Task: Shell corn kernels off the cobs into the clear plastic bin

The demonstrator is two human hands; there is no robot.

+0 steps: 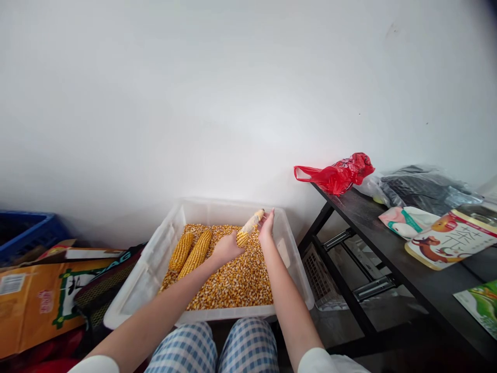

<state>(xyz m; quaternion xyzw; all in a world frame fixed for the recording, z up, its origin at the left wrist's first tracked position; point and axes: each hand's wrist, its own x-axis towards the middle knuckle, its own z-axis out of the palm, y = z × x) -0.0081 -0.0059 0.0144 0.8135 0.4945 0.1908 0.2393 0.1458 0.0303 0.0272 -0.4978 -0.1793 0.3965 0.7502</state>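
A partly stripped corn cob (250, 224) slants up over the tub, its upper stretch pale and bare, with yellow kernels left near the lower end. My left hand (229, 248) is closed around that lower end. Against the upper right side of the cob is my right hand (267, 225), its fingers curled partly behind it and not fully visible. Two full ears of corn, a shorter ear (181, 252) and a longer ear (197, 253), lie at the left on a bed of loose corn kernels (233, 282). All this is inside a translucent plastic tub (293, 259).
A black table (361, 223) at right carries a red plastic bag (345, 173), a labelled plastic jar (452, 238) and several packages. Beneath it stands a light basket (320, 277). An orange cardboard box (37, 300) and a blue crate (31, 235) are at left. A white wall rises behind.
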